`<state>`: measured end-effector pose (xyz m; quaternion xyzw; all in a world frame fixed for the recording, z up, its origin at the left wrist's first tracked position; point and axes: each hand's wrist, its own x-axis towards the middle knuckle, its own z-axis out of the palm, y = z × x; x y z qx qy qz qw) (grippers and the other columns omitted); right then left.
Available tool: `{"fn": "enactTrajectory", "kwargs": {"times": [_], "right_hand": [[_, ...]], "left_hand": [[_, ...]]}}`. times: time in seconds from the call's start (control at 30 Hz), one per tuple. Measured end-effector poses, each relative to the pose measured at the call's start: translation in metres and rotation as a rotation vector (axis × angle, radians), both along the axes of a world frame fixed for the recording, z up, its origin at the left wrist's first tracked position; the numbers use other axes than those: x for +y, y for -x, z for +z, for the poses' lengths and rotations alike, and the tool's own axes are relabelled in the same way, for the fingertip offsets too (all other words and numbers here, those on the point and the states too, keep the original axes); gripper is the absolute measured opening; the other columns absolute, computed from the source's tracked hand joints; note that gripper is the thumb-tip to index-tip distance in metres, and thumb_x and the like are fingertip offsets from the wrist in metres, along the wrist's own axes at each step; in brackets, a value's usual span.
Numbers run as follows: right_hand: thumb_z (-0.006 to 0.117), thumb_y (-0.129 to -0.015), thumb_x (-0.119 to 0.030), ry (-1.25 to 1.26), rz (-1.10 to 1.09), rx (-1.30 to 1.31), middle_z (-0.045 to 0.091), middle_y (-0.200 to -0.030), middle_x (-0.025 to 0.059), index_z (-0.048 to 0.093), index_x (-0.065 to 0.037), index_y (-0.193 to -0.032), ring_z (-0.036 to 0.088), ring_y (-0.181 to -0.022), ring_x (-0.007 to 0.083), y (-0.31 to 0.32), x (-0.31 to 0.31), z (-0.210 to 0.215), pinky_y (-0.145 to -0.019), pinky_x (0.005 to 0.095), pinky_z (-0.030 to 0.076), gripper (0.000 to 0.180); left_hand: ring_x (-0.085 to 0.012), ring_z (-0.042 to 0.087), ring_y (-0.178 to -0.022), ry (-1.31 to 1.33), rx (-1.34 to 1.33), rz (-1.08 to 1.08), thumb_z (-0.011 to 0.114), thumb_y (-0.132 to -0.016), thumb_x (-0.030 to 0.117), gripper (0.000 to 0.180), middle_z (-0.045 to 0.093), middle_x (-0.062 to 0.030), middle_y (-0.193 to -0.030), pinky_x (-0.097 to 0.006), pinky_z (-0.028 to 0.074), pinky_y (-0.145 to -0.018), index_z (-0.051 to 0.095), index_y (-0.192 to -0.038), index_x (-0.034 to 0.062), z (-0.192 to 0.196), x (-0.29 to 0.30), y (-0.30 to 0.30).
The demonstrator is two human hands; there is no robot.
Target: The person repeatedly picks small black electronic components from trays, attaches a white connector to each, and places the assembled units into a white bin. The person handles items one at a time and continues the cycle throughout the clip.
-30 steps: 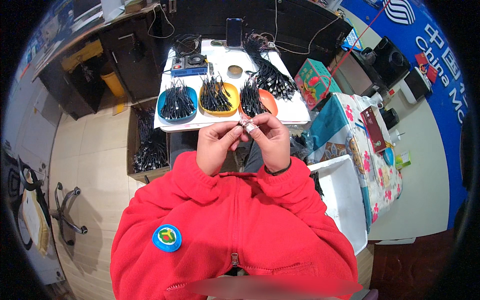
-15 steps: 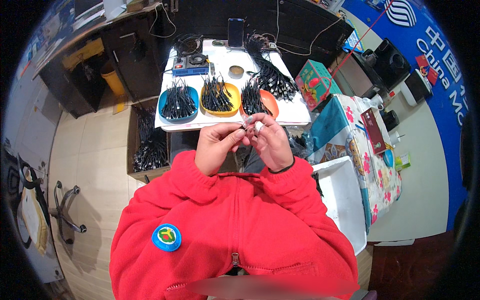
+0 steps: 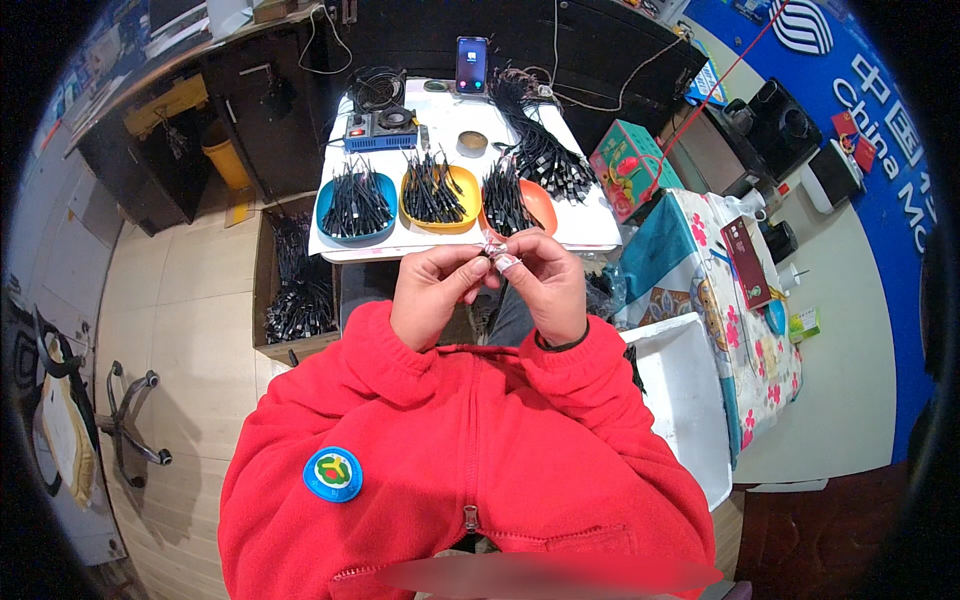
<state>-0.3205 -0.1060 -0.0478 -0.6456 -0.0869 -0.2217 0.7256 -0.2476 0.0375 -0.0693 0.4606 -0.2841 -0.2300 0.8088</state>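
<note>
My left hand (image 3: 432, 285) and my right hand (image 3: 550, 285) meet in front of my chest, just short of the table's near edge. Both are closed, fingertips pinching a thin cable end (image 3: 492, 247) with fine pale and reddish wires; most of it is hidden by the fingers. A white wrap covers the tip of my right thumb. Beyond the hands stand three trays of short black cables: a blue tray (image 3: 322, 222), a yellow tray (image 3: 468, 185) and an orange tray (image 3: 543, 207).
On the white table (image 3: 345, 250) are a blue soldering device (image 3: 370, 140), a round tin (image 3: 472, 143), a lit phone (image 3: 471, 66) and a heap of black cables (image 3: 550, 150). A cable-filled box (image 3: 300, 285) stands left, a white bin (image 3: 690, 410) right.
My right fingers have closed in, with the wrapped thumb now pressed beside the left fingertips at the cable end. The phone's screen has gone from dark to lit.
</note>
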Motion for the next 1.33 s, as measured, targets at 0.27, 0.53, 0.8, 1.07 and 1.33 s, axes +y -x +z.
{"fn": "enactTrajectory", "kwargs": {"times": [0.27,0.53,0.8,1.07,1.33], "right_hand": [[0.062,-0.085,0.002,0.056,0.003,-0.018,0.055,-0.092,0.0045,0.059,0.002,-0.093,0.058,-0.080,0.0101,-0.002,-0.008,0.000,-0.072,0.0226,0.048,0.009],[0.062,-0.083,0.002,0.155,-0.033,-0.036,0.053,-0.095,0.0048,0.058,0.002,-0.092,0.055,-0.085,0.0098,-0.002,-0.012,-0.003,-0.073,0.0225,0.046,0.010],[0.063,-0.083,0.001,0.173,-0.010,0.054,0.053,-0.090,0.0026,0.056,0.001,-0.092,0.055,-0.078,0.0078,0.000,-0.011,-0.001,-0.070,0.0223,0.045,0.011],[0.062,-0.085,-0.004,-0.027,0.030,0.033,0.057,-0.091,0.0013,0.056,-0.001,-0.094,0.055,-0.079,0.0068,-0.004,-0.010,-0.009,-0.068,0.0215,0.044,0.011],[0.061,-0.088,-0.010,-0.494,0.391,0.164,0.060,-0.094,0.0073,0.052,-0.003,-0.104,0.060,-0.083,0.0167,-0.005,-0.013,-0.018,-0.077,0.0257,0.047,0.020]], "left_hand": [[-0.0060,0.052,-0.060,-0.036,0.105,-0.115,0.059,-0.090,0.008,0.017,0.067,-0.0067,-0.079,-0.018,0.039,-0.052,0.065,-0.102,-0.0023,0.003,0.002,-0.002],[-0.0067,0.054,-0.059,-0.046,0.152,-0.164,0.059,-0.091,0.009,0.016,0.067,-0.0073,-0.079,-0.017,0.040,-0.052,0.065,-0.101,-0.0022,0.001,0.002,-0.003],[-0.0054,0.054,-0.059,-0.077,0.097,-0.099,0.059,-0.091,0.010,0.016,0.066,-0.0056,-0.077,-0.017,0.039,-0.052,0.066,-0.100,-0.0017,0.001,0.002,-0.002],[-0.0051,0.050,-0.058,-0.057,0.113,-0.068,0.059,-0.090,0.009,0.016,0.066,-0.0057,-0.076,-0.017,0.037,-0.051,0.067,-0.098,-0.0025,0.000,0.001,0.000],[-0.0055,0.050,-0.058,-0.003,0.153,-0.114,0.061,-0.089,0.009,0.018,0.067,-0.0065,-0.077,-0.017,0.038,-0.052,0.067,-0.101,-0.0032,-0.002,0.001,0.000]]}}
